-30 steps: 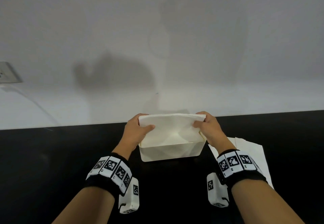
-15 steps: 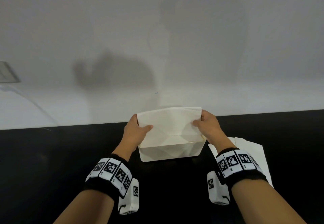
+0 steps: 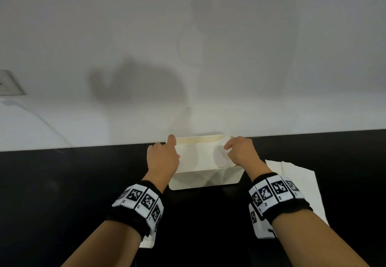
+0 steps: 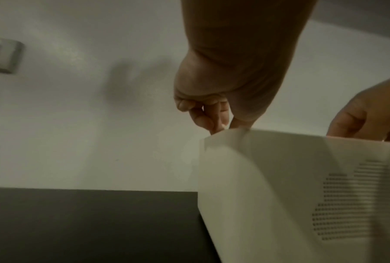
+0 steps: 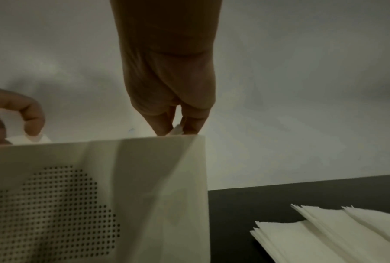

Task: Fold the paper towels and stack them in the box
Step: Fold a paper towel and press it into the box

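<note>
1. Folded paper towel (image 3: 201, 156) lying in the mouth of the box (image 3: 205, 180), down between its walls, upper face tilted toward the camera wearer. Long axis left to right, parallel to the box's long side and to the wall (image 3: 188, 47) behind.
2. Box cream-coloured, perforated front panel seen in both wrist views, standing on the black table (image 3: 62, 183) near the far edge.
3. Left hand (image 3: 161, 158) at the towel's left end: thumb and forefinger narrow, pinching the corner; other fingers curled. Right hand (image 3: 242, 151) at the right end: fingertips (image 5: 178, 127) closed on a sliver of white paper just above the rim.
4. Step in hand, by judgement: stacking, seating one folded towel in the box.
5. Next move likely calls for letting both ends go level, so the towel drops flat and square, then pressing lightly.
6. Further out: loose stack of unfolded paper towels (image 3: 296, 181) on the table just right of the box, apparently awaiting folding. Wall socket (image 3: 8, 83) far left.
</note>
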Demonstrator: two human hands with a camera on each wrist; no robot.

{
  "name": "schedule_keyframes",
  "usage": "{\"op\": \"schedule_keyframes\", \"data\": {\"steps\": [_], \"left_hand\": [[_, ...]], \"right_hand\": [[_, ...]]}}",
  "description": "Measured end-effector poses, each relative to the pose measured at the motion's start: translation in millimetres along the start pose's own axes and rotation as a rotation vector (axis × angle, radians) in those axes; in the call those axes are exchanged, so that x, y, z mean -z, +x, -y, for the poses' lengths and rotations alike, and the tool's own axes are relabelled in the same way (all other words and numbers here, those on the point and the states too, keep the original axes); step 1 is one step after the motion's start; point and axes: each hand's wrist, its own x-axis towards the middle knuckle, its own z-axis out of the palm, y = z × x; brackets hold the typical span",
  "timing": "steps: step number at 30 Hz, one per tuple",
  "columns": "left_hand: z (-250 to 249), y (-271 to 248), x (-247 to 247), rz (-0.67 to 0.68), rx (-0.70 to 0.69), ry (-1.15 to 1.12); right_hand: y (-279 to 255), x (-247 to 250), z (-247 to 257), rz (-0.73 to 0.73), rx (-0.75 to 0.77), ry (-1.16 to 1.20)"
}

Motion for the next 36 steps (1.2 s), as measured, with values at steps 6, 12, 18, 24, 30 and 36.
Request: {"op": "schedule_keyframes", "data": {"steps": [6, 12, 18, 24, 30, 36], "left_hand": [[-2.1, 1.6, -6.1, 0.041, -0.084, 0.219], [-7.2, 1.0, -5.8, 0.068, -0.078, 0.298], [-12.6, 2.7, -0.7, 0.084, -0.056, 0.369], [-36.2, -4.6, 15.7, -0.064, -0.052, 0.051], [-114.4, -35.8, 4.9, 0.103, -0.078, -0.71], [-186.8, -52.6, -40.7, 0.531, -0.07, -0.78]], "right_hand": [[9.9, -15.3, 3.5, 0.047, 0.005, -0.264], [4.6, -14.2, 9.5, 0.006, -0.061, -0.219], [-5.7, -12.7, 17.9, -0.029, -0.055, -0.348], [-7.1, 8.0, -10.5, -0.066, -0.065, -0.086], [-23.0, 27.3, -122.1, -0.123, -0.477, 0.271], [-35.9, -7.6, -209.0, -0.069, -0.888, 0.393]]}}
